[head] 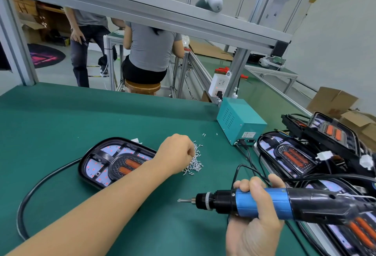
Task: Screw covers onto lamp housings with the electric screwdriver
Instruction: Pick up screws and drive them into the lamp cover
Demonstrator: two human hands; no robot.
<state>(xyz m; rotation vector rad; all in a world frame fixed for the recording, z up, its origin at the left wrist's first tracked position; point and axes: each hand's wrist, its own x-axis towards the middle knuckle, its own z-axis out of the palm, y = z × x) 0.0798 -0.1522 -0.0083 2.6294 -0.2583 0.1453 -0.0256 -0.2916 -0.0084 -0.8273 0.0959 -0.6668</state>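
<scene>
Your right hand [258,213] has its grip wrapped around the blue barrel of the electric screwdriver [264,203], fingers curled over the top and thumb beneath. The tool lies nearly level above the tabletop [61,117], its bit [186,200] pointing left, touching nothing. Its dark rear end runs off toward the right edge of view.

Your left hand [177,152] reaches across with the fingers curled down into the pile of small silver screws [195,163] on the green surface. The fingertips are hidden behind the knuckles, so you cannot tell whether that grip is pinching a screw or merely resting among them. A few stray screws lie just beyond the pile.

Left of the pile, partly under your left forearm, sits a lamp housing [109,162], black-rimmed, showing red dots on white panels and two orange strips in its middle. A black cable [30,194] loops from it toward the near-left edge.

To the right, more lamp housings [289,154] are stacked and overlapping, with white connectors and dark wires among them. Behind the screws stands a teal power box [240,119] with cords plugged into its front. Beyond the tabletop, a person in a grey shirt [150,48] sits on a wooden stool [142,87], back turned, and another stands to the left.
</scene>
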